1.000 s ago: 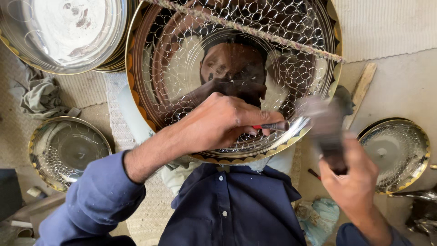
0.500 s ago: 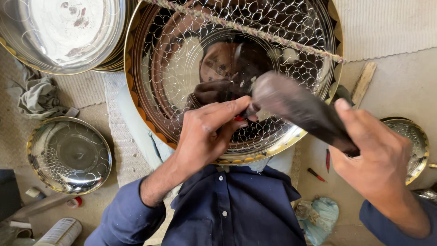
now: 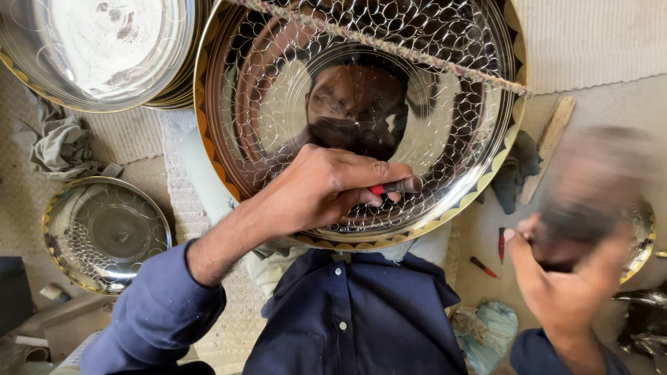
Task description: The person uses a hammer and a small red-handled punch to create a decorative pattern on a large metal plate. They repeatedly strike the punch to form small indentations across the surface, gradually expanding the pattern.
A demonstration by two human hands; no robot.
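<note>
Nearest the camera, a dark blue shirt (image 3: 347, 319) fills the bottom of the view, and the large engraved metal tray (image 3: 361, 118) leans against the person's lap, tilted up toward them so its mirror face is easy to work on. On the near right, the right hand (image 3: 570, 278) is blurred with motion; its grip is closed round a dark mallet-like tool (image 3: 590, 187), too smeared to name surely. Just above the shirt, the left hand (image 3: 319, 191) rests on the tray's lower face, its grip pinched tight on a thin red-handled engraving tool (image 3: 392, 187), tip set against the metal, the heel of the hand seemingly steadying it. Two small red tools (image 3: 490, 253) lie on the floor at right. Left, a smaller engraved plate (image 3: 104, 232) lies flat beside a crumpled rag (image 3: 66, 142). Farthest left, a stack of plain trays (image 3: 97, 48) waits.
</note>
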